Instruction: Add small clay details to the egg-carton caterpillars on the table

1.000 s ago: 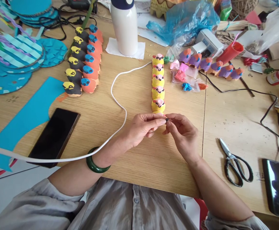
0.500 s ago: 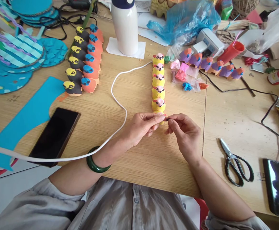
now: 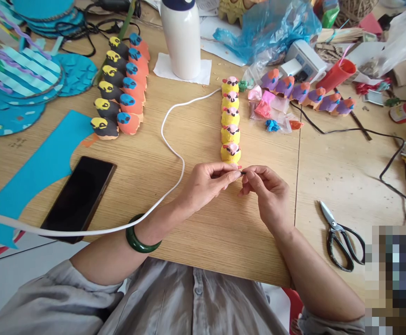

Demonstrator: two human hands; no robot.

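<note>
A strip of yellow bumps (image 3: 230, 135) with pink tops and dark markings runs down the middle of the table, its near end partly hidden by my fingers. My left hand (image 3: 212, 184) and my right hand (image 3: 267, 190) meet just below that end. Between their fingertips is a small dark piece (image 3: 244, 172), pinched from both sides. A green bangle (image 3: 140, 235) circles my left wrist. Right of the strip lie pink clay in plastic (image 3: 264, 105) and a small blue lump (image 3: 272, 125).
Left are a black phone (image 3: 79, 197), blue paper (image 3: 42, 163) and two painted strips (image 3: 131, 95). A white cable (image 3: 168, 139) passes over my left forearm. A white bottle (image 3: 181, 42) stands behind; scissors (image 3: 339, 237) lie right.
My left fingertips have shifted slightly right, and the dark piece now shows between both hands' fingertips. The bottom right corner has become pixelated.
</note>
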